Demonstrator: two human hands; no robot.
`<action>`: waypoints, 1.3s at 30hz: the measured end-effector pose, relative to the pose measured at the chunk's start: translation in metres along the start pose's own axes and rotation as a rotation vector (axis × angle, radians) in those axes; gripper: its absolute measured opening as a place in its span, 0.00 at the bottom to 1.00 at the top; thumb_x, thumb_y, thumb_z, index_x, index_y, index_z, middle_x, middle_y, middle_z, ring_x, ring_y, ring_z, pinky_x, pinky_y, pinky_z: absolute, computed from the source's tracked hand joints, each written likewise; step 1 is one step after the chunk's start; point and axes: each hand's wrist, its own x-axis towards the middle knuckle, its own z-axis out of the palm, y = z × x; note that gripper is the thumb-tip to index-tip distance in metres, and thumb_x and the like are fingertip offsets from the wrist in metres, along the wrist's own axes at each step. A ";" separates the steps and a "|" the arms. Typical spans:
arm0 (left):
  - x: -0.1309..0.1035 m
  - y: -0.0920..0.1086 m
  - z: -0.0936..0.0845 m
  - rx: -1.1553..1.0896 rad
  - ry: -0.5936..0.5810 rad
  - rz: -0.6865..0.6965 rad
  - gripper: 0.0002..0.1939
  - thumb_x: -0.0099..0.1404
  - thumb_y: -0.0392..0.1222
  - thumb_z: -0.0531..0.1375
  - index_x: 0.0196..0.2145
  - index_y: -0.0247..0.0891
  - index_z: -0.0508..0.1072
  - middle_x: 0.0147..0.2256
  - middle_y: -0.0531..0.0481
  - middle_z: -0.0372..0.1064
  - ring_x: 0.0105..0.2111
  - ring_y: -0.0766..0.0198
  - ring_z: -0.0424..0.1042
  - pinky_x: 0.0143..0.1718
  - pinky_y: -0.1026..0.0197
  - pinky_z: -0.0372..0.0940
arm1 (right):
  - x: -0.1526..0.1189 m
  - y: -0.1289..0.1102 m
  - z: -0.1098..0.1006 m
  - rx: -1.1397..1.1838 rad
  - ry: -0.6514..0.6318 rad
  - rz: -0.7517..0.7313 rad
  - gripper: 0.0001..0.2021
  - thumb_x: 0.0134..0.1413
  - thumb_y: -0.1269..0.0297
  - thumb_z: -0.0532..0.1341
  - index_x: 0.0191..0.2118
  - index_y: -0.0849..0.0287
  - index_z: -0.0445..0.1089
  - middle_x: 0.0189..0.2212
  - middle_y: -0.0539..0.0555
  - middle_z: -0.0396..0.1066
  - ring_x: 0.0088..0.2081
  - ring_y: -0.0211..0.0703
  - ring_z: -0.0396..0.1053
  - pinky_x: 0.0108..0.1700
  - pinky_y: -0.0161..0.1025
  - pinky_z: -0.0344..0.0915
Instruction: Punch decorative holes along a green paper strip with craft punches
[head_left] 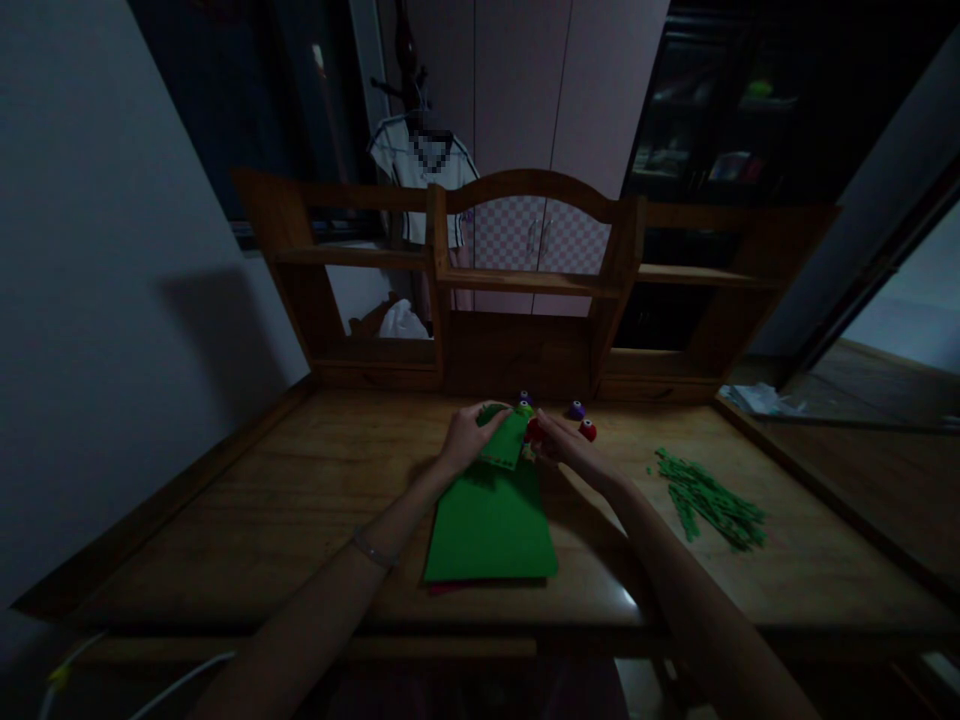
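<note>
My left hand (469, 437) grips a smaller piece of green paper (504, 440), thumb on top, holding it above the desk. A row of small dark marks runs along that piece's lower edge. At its right edge, my right hand (559, 440) is closed around a small red paper punch (533, 431), partly covered by the fingers. Below both hands lies a stack of green sheets (491, 530), with a red sheet (450, 587) peeking out underneath. Just behind the held paper sits a light green punch (523, 409).
Purple punches (576, 410) and a red one (587, 430) stand behind and beside my right hand. A pile of green paper strips (712, 500) lies on the right of the wooden desk (300, 500). A wooden shelf (525, 283) closes off the back.
</note>
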 end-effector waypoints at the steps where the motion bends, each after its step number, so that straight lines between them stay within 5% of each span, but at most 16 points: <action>1: 0.000 0.001 0.000 -0.008 0.000 -0.001 0.16 0.60 0.50 0.57 0.39 0.37 0.76 0.39 0.46 0.74 0.40 0.57 0.72 0.44 0.59 0.63 | 0.000 0.000 0.000 -0.009 0.005 -0.003 0.21 0.50 0.43 0.57 0.35 0.58 0.68 0.22 0.48 0.64 0.20 0.32 0.58 0.20 0.29 0.51; 39: -0.003 0.001 0.001 0.118 0.047 0.135 0.13 0.63 0.48 0.56 0.39 0.40 0.76 0.39 0.50 0.75 0.39 0.62 0.73 0.41 0.63 0.66 | 0.000 -0.003 0.001 -0.137 -0.002 -0.033 0.22 0.51 0.41 0.54 0.34 0.58 0.64 0.22 0.47 0.60 0.21 0.32 0.55 0.23 0.32 0.49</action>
